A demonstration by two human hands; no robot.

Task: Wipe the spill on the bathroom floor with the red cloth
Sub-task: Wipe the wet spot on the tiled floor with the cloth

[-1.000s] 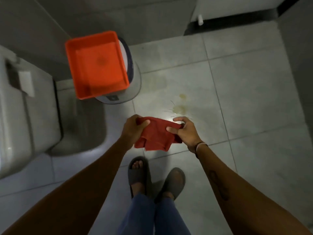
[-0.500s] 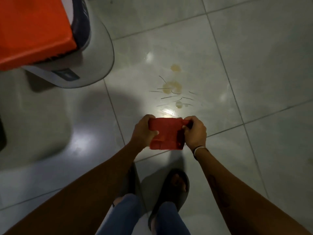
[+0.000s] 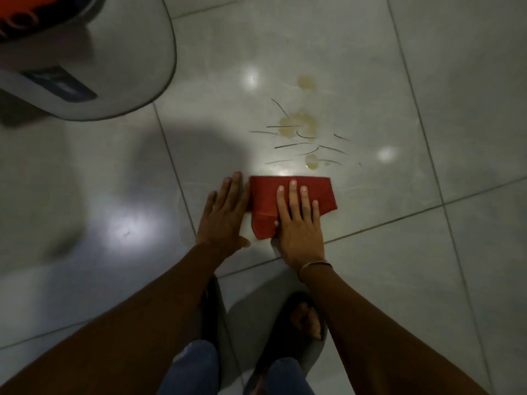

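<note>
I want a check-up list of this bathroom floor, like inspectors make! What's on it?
Surface: grey tiled floor, glossy, with light glare.
Job's things: red cloth folded flat on the floor; yellowish spill with dark strands beyond it, untouched.
Clutter: white bin at upper left.
Hands: right hand flat on the cloth; left hand flat on the floor beside it.
Cables: nothing seen.
Surroundings: sandalled feet, jeans.

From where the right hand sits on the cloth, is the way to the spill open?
Probably yes. The right hand lies flat on the red cloth, and only bare floor tile separates it from the spill just ahead.
</note>
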